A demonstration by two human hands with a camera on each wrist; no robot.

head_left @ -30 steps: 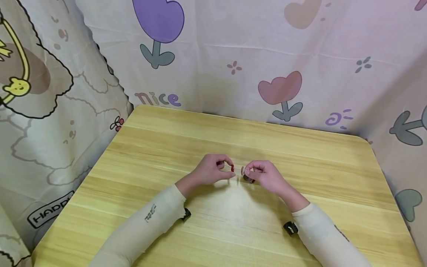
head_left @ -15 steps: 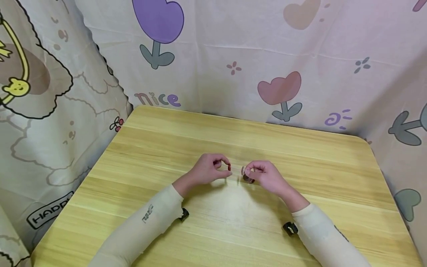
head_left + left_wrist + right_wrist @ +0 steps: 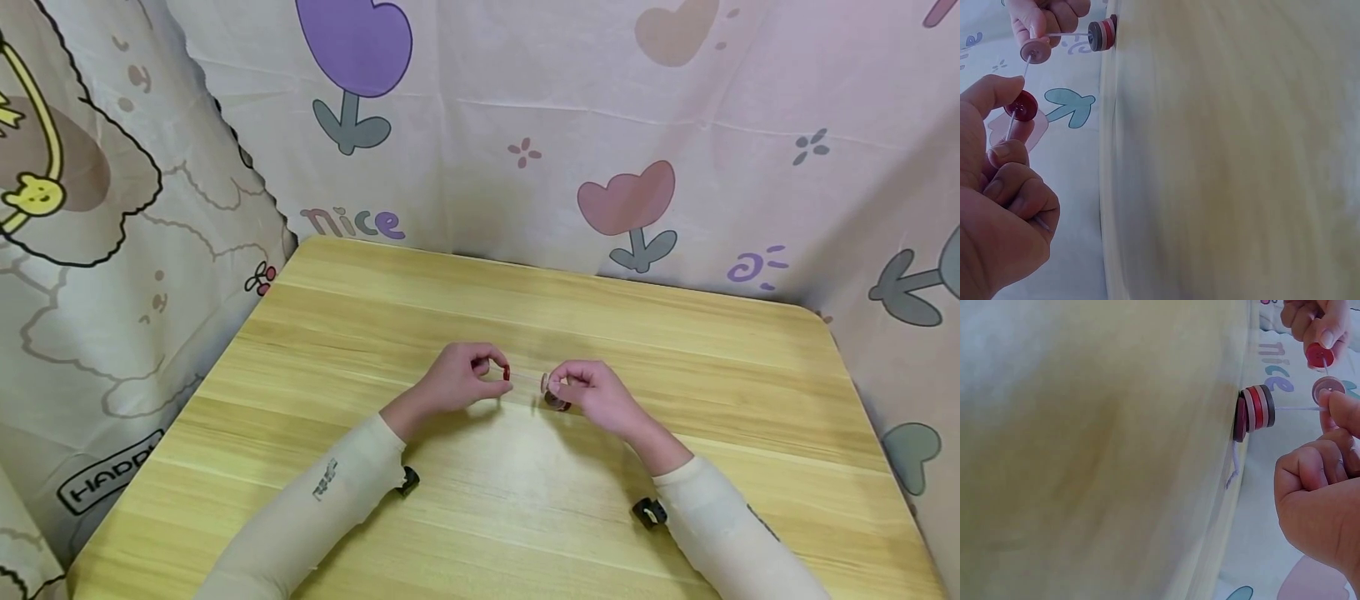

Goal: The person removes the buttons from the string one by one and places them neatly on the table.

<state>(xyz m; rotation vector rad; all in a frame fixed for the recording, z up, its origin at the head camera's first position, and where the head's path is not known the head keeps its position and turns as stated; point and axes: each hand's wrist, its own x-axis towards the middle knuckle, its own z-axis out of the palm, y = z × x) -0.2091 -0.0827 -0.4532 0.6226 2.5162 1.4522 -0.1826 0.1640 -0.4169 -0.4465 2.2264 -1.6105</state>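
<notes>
Over the middle of the table, my left hand (image 3: pixel 459 379) pinches a dark red button (image 3: pixel 1022 106) between thumb and forefinger. A thin pale string (image 3: pixel 1010 128) runs through this button, and the other fingers curl with a bit of string showing at them. To the right, my right hand (image 3: pixel 600 396) pinches the string beside a pinkish-brown button (image 3: pixel 1329 389), threaded on the same line. A stack of dark, red and pink buttons (image 3: pixel 1259 407) sits on the string below the right hand, against the tabletop. A loose string tail (image 3: pixel 1234 465) trails from the stack.
The wood-grain table (image 3: pixel 480 517) has rounded far corners. Printed curtains (image 3: pixel 480 125) hang behind it and along both sides. A black wrist device (image 3: pixel 649 512) shows under the right sleeve, another black device (image 3: pixel 408 481) under the left.
My left hand has moved left with the red button, widening the gap to the pinkish button. My right hand and the button stack have barely moved.
</notes>
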